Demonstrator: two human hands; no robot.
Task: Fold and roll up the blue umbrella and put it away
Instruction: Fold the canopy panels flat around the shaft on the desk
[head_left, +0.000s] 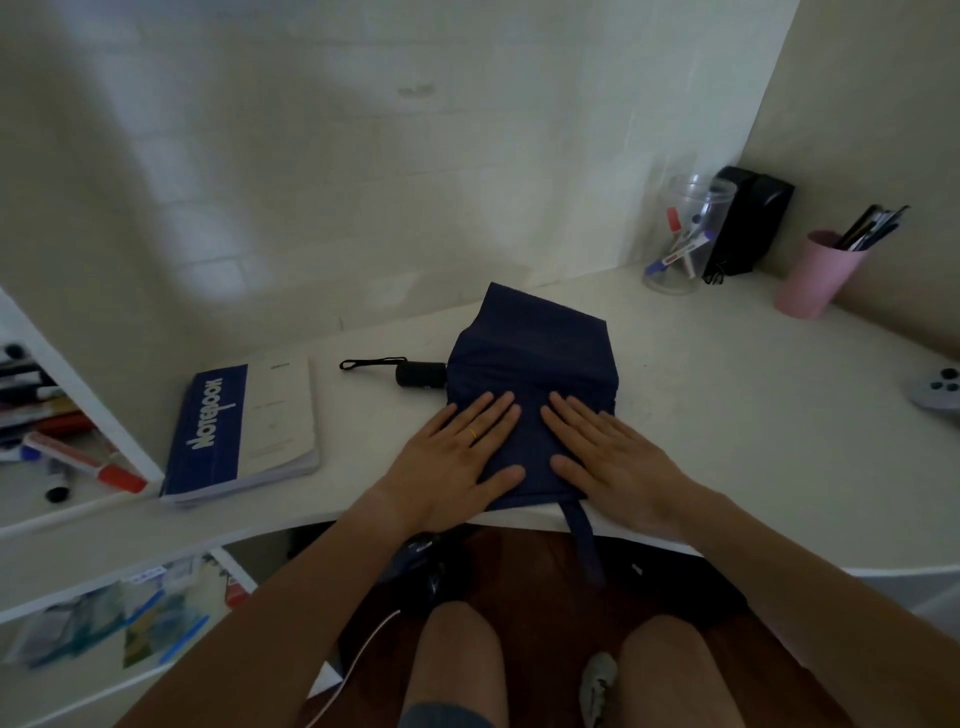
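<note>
The blue umbrella lies collapsed on the white desk, its navy fabric folded into a flat panel. Its black handle with a wrist loop sticks out to the left. A fabric strap hangs over the desk's front edge. My left hand lies flat, fingers spread, on the near left part of the fabric. My right hand lies flat on the near right part. Neither hand grips anything.
A blue and white notebook lies left of the umbrella. At the back right stand a clear jar of markers, a black box and a pink cup of pens. A game controller is at far right. Shelves with markers at left.
</note>
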